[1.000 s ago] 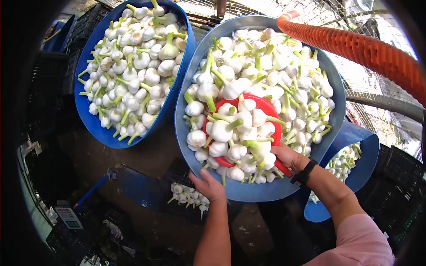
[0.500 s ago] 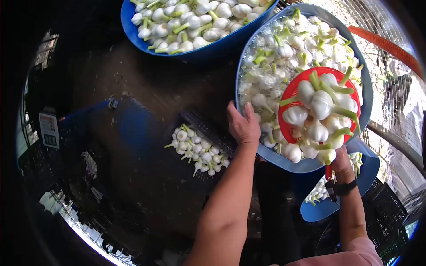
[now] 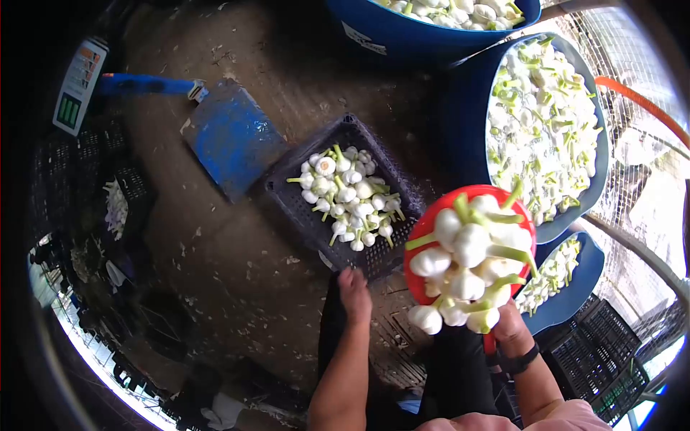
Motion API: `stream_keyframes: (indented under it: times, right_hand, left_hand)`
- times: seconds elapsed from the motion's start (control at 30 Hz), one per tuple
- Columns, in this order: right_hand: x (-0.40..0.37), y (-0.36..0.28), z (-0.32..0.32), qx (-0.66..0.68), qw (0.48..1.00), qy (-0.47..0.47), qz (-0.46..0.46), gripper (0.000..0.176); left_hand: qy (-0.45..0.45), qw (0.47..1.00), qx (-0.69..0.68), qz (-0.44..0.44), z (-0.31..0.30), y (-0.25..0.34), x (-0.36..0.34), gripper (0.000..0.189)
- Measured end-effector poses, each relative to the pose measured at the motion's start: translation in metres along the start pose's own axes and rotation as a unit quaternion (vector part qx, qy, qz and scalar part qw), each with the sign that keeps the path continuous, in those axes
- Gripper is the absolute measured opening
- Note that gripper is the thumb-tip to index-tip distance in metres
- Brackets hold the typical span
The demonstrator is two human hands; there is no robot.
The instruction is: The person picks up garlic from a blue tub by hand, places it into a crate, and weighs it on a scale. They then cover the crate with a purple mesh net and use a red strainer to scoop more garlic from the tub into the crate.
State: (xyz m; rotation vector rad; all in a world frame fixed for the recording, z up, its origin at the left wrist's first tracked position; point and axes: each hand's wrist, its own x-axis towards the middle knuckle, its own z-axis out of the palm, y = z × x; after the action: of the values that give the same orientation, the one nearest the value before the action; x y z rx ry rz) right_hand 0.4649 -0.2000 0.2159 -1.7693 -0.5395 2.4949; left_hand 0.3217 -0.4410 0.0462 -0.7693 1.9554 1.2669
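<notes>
My right hand (image 3: 509, 325) grips the handle of a red scoop (image 3: 419, 269) heaped with white garlic bulbs (image 3: 471, 246) with green stems. The scoop is between a black crate and the blue tubs. At the lower edge of the black crate (image 3: 302, 224) is my left hand (image 3: 353, 291), blurred; its fingers cannot be made out clearly, nor whether it touches the crate. More garlic bulbs (image 3: 352, 194) lie in the crate. A large blue tub (image 3: 471, 136) at the right is full of garlic in water.
Another blue tub (image 3: 424, 36) with garlic stands at the top. A smaller blue container (image 3: 586, 284) holds garlic at the right, near black crates (image 3: 593, 345). A blue platform scale (image 3: 233, 140) with a display (image 3: 75, 90) is at the left. An orange hose (image 3: 640, 108) runs at the upper right.
The view has shifted left. The filled scoop has moved from over the water tub toward the black crate. My left hand has left the tub's rim and is now near the crate.
</notes>
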Motion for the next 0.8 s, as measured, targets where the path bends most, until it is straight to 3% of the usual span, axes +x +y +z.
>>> stream_keyframes:
  times: [0.07,0.13,0.2,0.3,0.47,0.63,0.67,0.73,0.8]
  right_hand:
    - [0.029,0.033,0.019,-0.044,0.998,0.04,-0.007,0.048]
    - [0.07,0.049,0.025,-0.289,0.942,0.151,-0.079,0.056]
    - [0.084,0.062,0.044,-0.258,0.892,0.32,-0.188,0.057]
    - [0.063,0.071,0.031,-0.222,0.921,0.266,-0.176,0.048]
    - [0.015,-0.005,0.049,-0.164,0.931,0.258,-0.198,0.019]
    - [-0.001,-0.102,-0.028,-0.09,0.917,0.3,-0.248,0.022]
    - [0.005,-0.117,-0.056,-0.109,0.907,0.322,-0.248,0.021]
    - [0.018,-0.147,-0.108,-0.192,0.902,0.335,-0.193,0.033]
    - [0.051,-0.164,-0.144,-0.268,0.871,0.366,-0.189,0.045]
  left_hand:
    - [0.017,0.991,0.088,-0.104,-0.057,0.01,-0.013,0.044]
    - [-0.002,0.986,0.092,-0.137,-0.094,0.005,-0.019,0.047]
    - [-0.009,0.988,0.076,-0.131,-0.104,0.011,-0.01,0.045]
    - [-0.007,0.992,0.058,-0.115,-0.112,0.014,-0.014,0.045]
    - [-0.084,0.991,0.034,-0.095,-0.051,0.051,-0.013,0.042]
    - [-0.186,0.981,0.051,-0.036,0.059,0.094,-0.031,0.031]
    - [-0.197,0.979,0.048,-0.025,0.089,0.109,-0.041,0.034]
    - [-0.236,0.967,0.023,0.094,0.152,0.113,-0.042,0.043]
    - [-0.218,0.967,-0.003,0.13,0.217,0.152,-0.061,0.056]
